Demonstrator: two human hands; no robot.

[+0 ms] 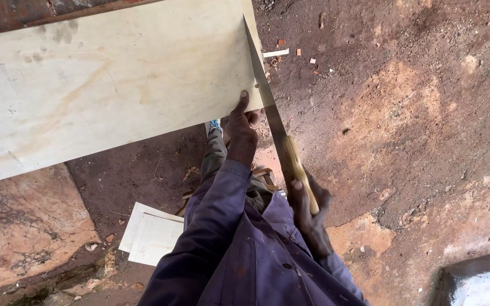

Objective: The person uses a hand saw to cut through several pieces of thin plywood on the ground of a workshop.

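A large pale plywood board (pixel 103 79) fills the upper left of the head view. My left hand (pixel 241 126) grips its near right corner, thumb on top of the board. My right hand (pixel 309 211) is shut on the yellow wooden handle of a handsaw (pixel 273 113). The saw's steel blade runs up along the board's right edge, touching it. Both arms wear a purple-blue work sleeve.
Bare reddish-brown earth (pixel 404 113) lies to the right, with small wood chips (pixel 276 53) near the board's far corner. Two pale offcut sheets (pixel 151 235) lie on the ground below the board. A grey slab (pixel 480 280) sits at the bottom right.
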